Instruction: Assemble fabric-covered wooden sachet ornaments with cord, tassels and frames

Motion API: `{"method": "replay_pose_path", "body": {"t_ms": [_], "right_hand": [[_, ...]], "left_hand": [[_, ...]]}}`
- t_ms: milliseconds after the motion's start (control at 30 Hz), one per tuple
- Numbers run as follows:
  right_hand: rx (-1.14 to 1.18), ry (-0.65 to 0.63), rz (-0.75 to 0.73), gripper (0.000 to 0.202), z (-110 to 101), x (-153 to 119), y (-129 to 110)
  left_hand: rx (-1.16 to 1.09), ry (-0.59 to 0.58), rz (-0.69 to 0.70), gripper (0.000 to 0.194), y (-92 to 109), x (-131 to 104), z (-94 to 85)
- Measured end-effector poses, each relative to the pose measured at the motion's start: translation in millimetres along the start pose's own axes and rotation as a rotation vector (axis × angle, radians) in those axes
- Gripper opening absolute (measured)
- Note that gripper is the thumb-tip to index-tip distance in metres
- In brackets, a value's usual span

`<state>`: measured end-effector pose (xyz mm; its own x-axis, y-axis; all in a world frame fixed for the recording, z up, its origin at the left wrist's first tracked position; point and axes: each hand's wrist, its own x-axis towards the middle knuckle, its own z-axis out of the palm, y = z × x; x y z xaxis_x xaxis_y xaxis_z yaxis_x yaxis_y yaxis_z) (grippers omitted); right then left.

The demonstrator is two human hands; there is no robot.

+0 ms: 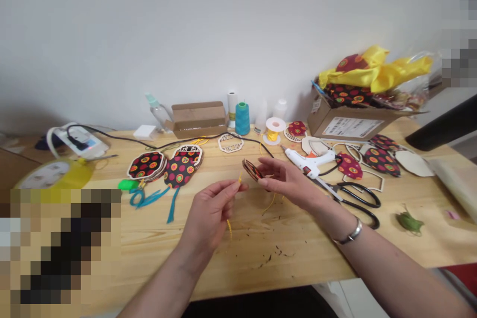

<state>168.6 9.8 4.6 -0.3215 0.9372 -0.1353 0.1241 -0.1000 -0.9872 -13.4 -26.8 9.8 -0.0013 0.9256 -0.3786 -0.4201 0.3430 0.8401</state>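
Above the middle of the table, my left hand (pixel 216 203) pinches a yellow cord (pixel 229 228), whose braided tail hangs below the fingers. To its right, my right hand (pixel 285 181) grips a small fabric-covered ornament (pixel 252 170), dark with red and orange pattern, seen nearly edge-on. A thin yellow strand hangs under the right hand. The fingers partly hide both the cord and the ornament. Beyond the right hand lies a white glue gun (pixel 309 161), and black-handled scissors (pixel 359 195) rest beside the right forearm.
Stacks of patterned pieces (pixel 147 165) with teal cords (pixel 149 198) lie at left. At the back stand a teal thread cone (pixel 242 119), a yellow thread spool (pixel 275 128) and an open carton (pixel 343 121) of fabric. A black cable (pixel 179 142) crosses the table. Green thread (pixel 409 221) lies right.
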Motion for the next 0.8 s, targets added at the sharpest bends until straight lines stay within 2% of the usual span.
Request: {"method": "replay_pose_path", "body": {"t_ms": [67, 167, 367, 800], "right_hand": [[-0.062, -0.018, -0.035, 0.066, 3, 0, 1], [-0.216, 0.031, -0.105, 0.069, 6, -1, 8], [-0.392, 0.087, -0.096, 0.078, 8, -2, 19], [-0.559, 0.082, -0.218, 0.074, 11, -7, 21]], "left_hand": [[-0.017, 0.024, -0.007, 0.018, 1, -3, -0.7], [-0.02, 0.068, -0.038, 0.022, -4, -9, -0.7], [-0.036, 0.137, -0.094, 0.027, -19, -18, 1.9], [-0.055, 0.128, -0.053, 0.022, -24, -15, 6.1]]}}
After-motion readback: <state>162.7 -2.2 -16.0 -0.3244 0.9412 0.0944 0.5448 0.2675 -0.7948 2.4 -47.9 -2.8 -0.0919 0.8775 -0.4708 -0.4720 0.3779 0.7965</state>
